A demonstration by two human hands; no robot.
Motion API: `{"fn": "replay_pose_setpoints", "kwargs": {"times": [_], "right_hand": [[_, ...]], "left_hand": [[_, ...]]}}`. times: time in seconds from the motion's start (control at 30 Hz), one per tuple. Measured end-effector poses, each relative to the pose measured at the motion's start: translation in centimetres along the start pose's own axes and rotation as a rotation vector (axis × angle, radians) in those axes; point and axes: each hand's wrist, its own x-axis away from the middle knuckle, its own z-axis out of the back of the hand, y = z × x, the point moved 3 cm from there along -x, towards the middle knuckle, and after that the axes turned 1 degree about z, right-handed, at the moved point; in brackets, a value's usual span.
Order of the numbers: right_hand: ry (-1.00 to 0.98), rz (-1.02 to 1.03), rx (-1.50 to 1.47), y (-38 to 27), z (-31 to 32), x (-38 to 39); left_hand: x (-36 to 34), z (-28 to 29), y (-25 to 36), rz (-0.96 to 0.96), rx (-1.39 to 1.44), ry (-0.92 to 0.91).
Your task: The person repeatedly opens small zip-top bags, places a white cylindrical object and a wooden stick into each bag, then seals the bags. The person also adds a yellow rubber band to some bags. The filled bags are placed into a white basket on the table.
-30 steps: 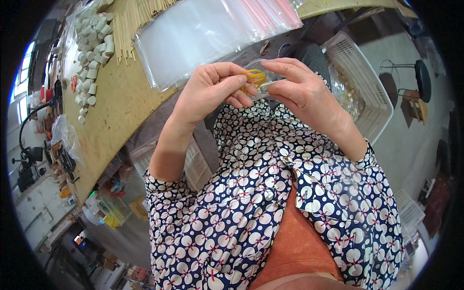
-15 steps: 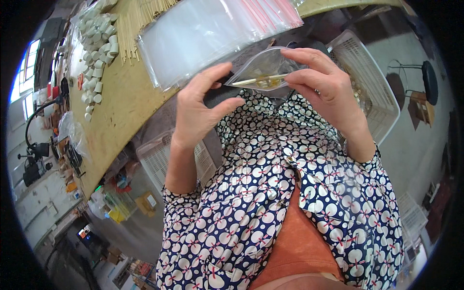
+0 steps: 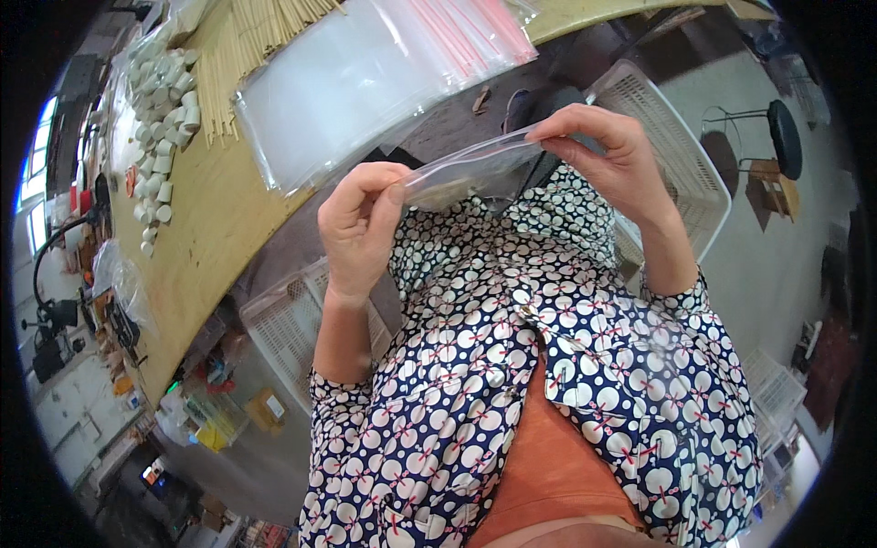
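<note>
A clear zip bag (image 3: pixel 466 175) stretches between my two hands, held by its top edge above my lap, with pale, faintly yellow contents that are hard to make out through the plastic. At its left end, my left hand (image 3: pixel 361 219) pinches the edge between thumb and fingers. The opposite end is gripped by my right hand (image 3: pixel 614 160), fingers closed on the zip edge. Just beyond the bag, a stack of flat clear bags with pink strips (image 3: pixel 338 100) lies on the worktable (image 3: pixel 201 274).
Thin wooden sticks (image 3: pixel 219 105) and several white cylinders (image 3: pixel 155 160) sit on the table at upper left. White plastic crates stand right (image 3: pixel 708 205) and lower left (image 3: pixel 283 329) of me. A round black stool (image 3: pixel 786 137) is further right. A black lamp (image 3: pixel 59 310) is at far left.
The yellow loops once in my fingers now seem inside the bag. My left hand let go, then took the bag's edge; the bag, earlier gaping, is now stretched flatter between both hands.
</note>
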Motion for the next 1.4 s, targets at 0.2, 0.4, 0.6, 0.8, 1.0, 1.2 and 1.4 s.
{"fn": "replay_pose_setpoints", "kwargs": {"times": [0.2, 0.4, 0.6, 0.8, 1.0, 1.2, 1.4], "right_hand": [[0.091, -0.179, -0.384, 1.4, -0.9, -0.3], [0.104, -0.202, -0.267, 0.0, -2.4, -0.4], [0.078, -0.028, 0.157, -2.5, -4.6, -0.7], [0.058, -0.010, 0.179, -1.2, -3.9, -0.3], [0.140, -0.148, -0.075, 1.5, 0.3, 0.0], [0.296, -0.230, -0.046, 1.9, 5.5, 2.1], [0.655, -0.257, 0.390, 0.9, 14.5, 8.2]], "left_hand": [[0.7, 1.2, -1.8, -0.026, 0.121, 0.078], [0.0, 0.7, -0.4, 0.034, -0.242, 0.038], [-2.6, -5.3, 0.0, -0.237, -0.378, -0.027], [-3.2, -6.3, 0.6, -0.375, -0.634, -0.087], [-2.4, -3.8, 2.3, -0.398, -0.878, -0.220], [-3.3, -5.3, 2.4, -0.464, -0.785, -0.282], [-8.6, -2.0, 2.0, -0.316, -0.783, 0.120]]}}
